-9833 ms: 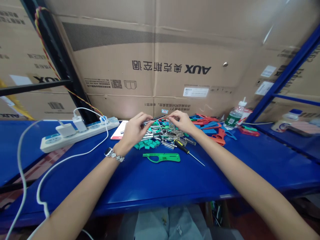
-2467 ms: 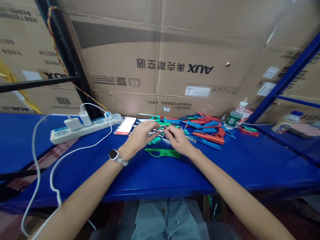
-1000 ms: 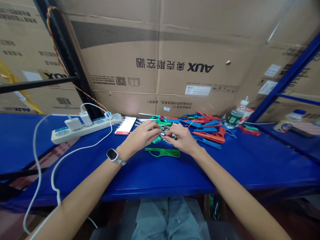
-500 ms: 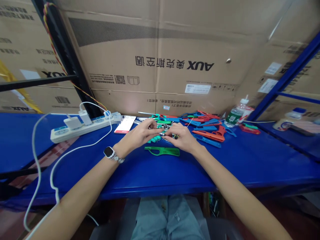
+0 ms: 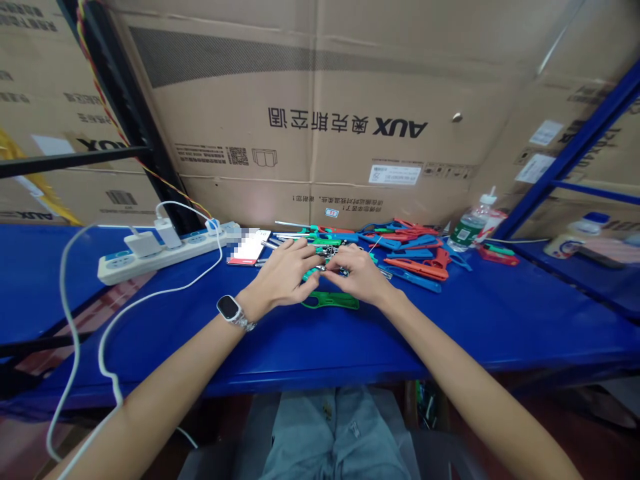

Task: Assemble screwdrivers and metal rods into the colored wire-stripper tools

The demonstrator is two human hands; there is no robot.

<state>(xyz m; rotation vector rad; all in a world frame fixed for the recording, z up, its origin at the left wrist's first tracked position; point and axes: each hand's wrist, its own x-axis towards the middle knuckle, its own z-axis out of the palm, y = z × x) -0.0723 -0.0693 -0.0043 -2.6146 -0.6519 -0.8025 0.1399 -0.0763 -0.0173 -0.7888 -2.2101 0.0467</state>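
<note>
Over a pile of small metal and green pieces (image 5: 327, 251), my left hand (image 5: 287, 272) is palm down with its thumb apart from the fingers; what lies beneath its fingertips is hidden. My right hand (image 5: 357, 272) pinches a small metal part (image 5: 323, 268) between thumb and fingers, close to the left fingertips. Just below both hands a green plastic casing half (image 5: 337, 301) lies on the blue table (image 5: 320, 347). Right of the hands is a heap of red and blue casing pieces (image 5: 420, 267).
On the left are a white power strip (image 5: 170, 252) with plugged chargers, a looping white cable (image 5: 103, 333) and a white and red card (image 5: 250, 247). A clear bottle (image 5: 470, 227) and a milky bottle (image 5: 575, 237) stand on the right. Large cardboard boxes (image 5: 320, 87) rise behind.
My left hand has turned palm down, its thumb now over the left part of the green casing half. My right hand stays nearly in place, still pinching. The view has shifted slightly.
</note>
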